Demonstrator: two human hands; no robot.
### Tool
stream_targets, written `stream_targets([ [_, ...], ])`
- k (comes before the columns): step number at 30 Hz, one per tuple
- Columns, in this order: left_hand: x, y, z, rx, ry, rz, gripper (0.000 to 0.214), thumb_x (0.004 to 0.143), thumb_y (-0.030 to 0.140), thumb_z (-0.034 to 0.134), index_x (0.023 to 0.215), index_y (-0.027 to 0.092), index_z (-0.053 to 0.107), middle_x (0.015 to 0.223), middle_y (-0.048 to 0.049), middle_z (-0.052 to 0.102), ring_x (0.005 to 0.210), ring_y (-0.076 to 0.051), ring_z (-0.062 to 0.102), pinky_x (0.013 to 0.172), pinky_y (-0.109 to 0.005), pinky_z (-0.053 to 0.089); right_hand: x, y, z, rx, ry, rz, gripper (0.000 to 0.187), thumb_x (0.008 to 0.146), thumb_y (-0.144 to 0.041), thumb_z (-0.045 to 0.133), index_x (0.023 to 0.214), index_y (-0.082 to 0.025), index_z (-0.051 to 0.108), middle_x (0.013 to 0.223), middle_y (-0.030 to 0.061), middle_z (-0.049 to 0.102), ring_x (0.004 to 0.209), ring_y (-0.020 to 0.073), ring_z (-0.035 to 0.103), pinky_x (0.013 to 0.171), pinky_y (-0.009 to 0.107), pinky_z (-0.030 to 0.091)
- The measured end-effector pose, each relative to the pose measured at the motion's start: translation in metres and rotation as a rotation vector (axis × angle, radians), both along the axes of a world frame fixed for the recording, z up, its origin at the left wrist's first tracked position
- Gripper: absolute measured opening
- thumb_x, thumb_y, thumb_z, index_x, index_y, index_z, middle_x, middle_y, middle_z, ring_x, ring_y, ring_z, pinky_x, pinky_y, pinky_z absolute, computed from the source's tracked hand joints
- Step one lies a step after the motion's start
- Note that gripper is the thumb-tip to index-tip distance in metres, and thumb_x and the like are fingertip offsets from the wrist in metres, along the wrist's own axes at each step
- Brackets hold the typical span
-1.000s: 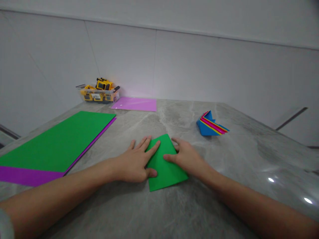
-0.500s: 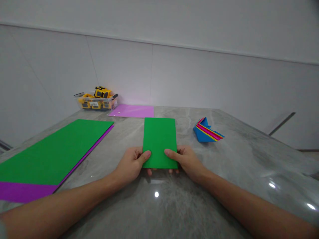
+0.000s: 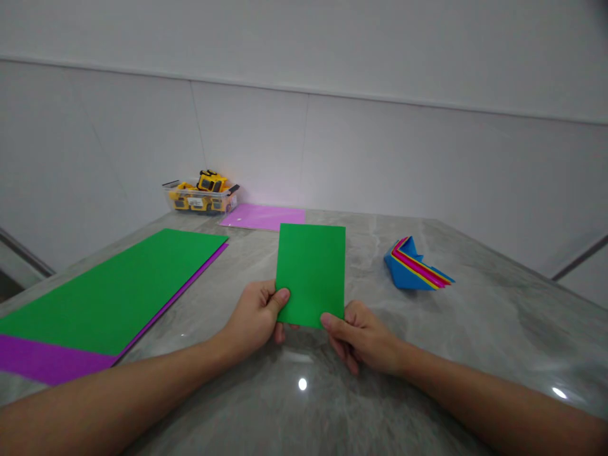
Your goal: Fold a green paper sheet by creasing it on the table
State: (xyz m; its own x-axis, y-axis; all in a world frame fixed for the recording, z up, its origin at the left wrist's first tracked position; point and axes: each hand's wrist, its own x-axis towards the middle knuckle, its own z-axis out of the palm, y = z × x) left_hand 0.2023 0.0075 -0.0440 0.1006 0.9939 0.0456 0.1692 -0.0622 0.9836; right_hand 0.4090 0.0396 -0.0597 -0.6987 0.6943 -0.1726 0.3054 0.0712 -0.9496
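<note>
Between my hands a rectangular piece of green paper [image 3: 311, 269] is held up over the table, its broad face toward me. My left hand [image 3: 259, 311] is closed on its lower left side, thumb on the front and fingers behind. At the lower right corner my right hand [image 3: 363, 335] pinches the paper, with the thumb on the front edge and the other fingers curled below. Whether the paper is folded or a single layer I cannot tell. To the right on the table sits a folded blue paper shape [image 3: 411, 266] with pink and yellow layers.
A large green sheet [image 3: 128, 285] lies at left over a purple sheet [image 3: 52, 361]. Farther back are a pink sheet [image 3: 266, 216] and a clear plastic box [image 3: 202, 199] with yellow toy vehicles [image 3: 212, 182]. The grey marbled table [image 3: 266, 405] meets a white wall behind.
My right hand has shifted down to the paper's lower right corner, and the paper is slightly tilted. The whole view has swung a little to the left.
</note>
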Motion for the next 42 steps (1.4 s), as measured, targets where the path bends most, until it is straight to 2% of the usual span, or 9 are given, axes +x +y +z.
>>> stream_targets([
  [3, -0.002, -0.001, 0.001, -0.016, -0.010, -0.013, 0.040, 0.080, 0.053, 0.054, 0.064, 0.017, 0.055, 0.043, 0.0008, 0.057, 0.031, -0.011, 0.048, 0.034, -0.020, 0.035, 0.001, -0.004, 0.002, 0.070, -0.017, 0.003, 0.073, 0.080, -0.081, 0.042, 0.046, -0.017, 0.051, 0.034, -0.0022, 0.043, 0.029, 0.0060, 0.036, 0.033, 0.020, 0.024],
  [6, -0.003, -0.001, 0.001, -0.025, -0.003, -0.024, 0.041, 0.079, 0.054, 0.054, 0.065, 0.016, 0.056, 0.045, -0.0001, 0.059, 0.030, -0.010, 0.048, 0.033, -0.020, 0.037, 0.002, -0.002, 0.003, 0.074, -0.024, 0.038, 0.075, 0.081, -0.082, 0.038, 0.047, -0.017, 0.052, 0.035, -0.0017, 0.042, 0.031, 0.0065, 0.038, 0.033, 0.020, 0.025],
  [12, -0.005, 0.000, -0.001, -0.049, -0.003, -0.029, 0.045, 0.079, 0.058, 0.056, 0.062, 0.016, 0.055, 0.048, -0.0017, 0.061, 0.030, -0.009, 0.047, 0.033, -0.020, 0.040, 0.004, 0.003, 0.001, 0.138, -0.020, 0.116, 0.075, 0.084, -0.080, 0.035, 0.045, -0.017, 0.048, 0.034, -0.0034, 0.037, 0.030, 0.0052, 0.031, 0.034, 0.020, 0.022],
  [18, -0.007, 0.001, 0.000, -0.065, 0.016, -0.049, 0.046, 0.077, 0.059, 0.057, 0.061, 0.016, 0.055, 0.048, -0.0030, 0.063, 0.029, -0.009, 0.047, 0.031, -0.019, 0.037, 0.005, 0.003, 0.004, 0.214, 0.033, 0.162, 0.076, 0.087, -0.078, 0.030, 0.043, -0.018, 0.046, 0.035, -0.0024, 0.038, 0.035, 0.0065, 0.032, 0.038, 0.021, 0.024],
  [23, -0.006, 0.001, -0.001, -0.084, 0.011, -0.072, 0.044, 0.076, 0.058, 0.057, 0.061, 0.017, 0.053, 0.046, -0.0015, 0.061, 0.028, -0.008, 0.046, 0.030, -0.018, 0.035, 0.007, 0.006, 0.001, 0.268, -0.008, 0.153, 0.077, 0.086, -0.080, 0.031, 0.042, -0.018, 0.046, 0.035, -0.0022, 0.037, 0.034, 0.0062, 0.030, 0.039, 0.022, 0.023],
  [30, -0.005, -0.002, -0.003, -0.121, 0.010, -0.100, 0.045, 0.076, 0.059, 0.057, 0.063, 0.017, 0.052, 0.047, -0.0016, 0.062, 0.028, -0.008, 0.046, 0.030, -0.019, 0.037, 0.007, 0.006, -0.001, 0.218, 0.037, 0.138, 0.074, 0.084, -0.080, 0.036, 0.045, -0.018, 0.045, 0.038, -0.0031, 0.038, 0.034, 0.0054, 0.031, 0.037, 0.021, 0.022],
  [37, -0.004, -0.005, 0.000, -0.130, 0.055, -0.119, 0.043, 0.079, 0.057, 0.054, 0.064, 0.017, 0.051, 0.048, -0.0025, 0.062, 0.030, -0.008, 0.047, 0.030, -0.017, 0.035, 0.012, 0.012, -0.005, 0.124, 0.039, 0.025, 0.075, 0.081, -0.081, 0.042, 0.041, -0.017, 0.044, 0.033, -0.0029, 0.039, 0.028, 0.0045, 0.030, 0.031, 0.020, 0.018],
  [42, -0.004, -0.005, 0.000, -0.183, 0.108, -0.160, 0.044, 0.076, 0.060, 0.054, 0.068, 0.017, 0.050, 0.047, -0.0003, 0.060, 0.030, -0.008, 0.047, 0.030, -0.015, 0.033, 0.012, 0.015, -0.007, 0.171, 0.145, 0.042, 0.074, 0.081, -0.078, 0.048, 0.040, -0.017, 0.042, 0.031, -0.0037, 0.035, 0.028, 0.0037, 0.029, 0.030, 0.019, 0.017],
])
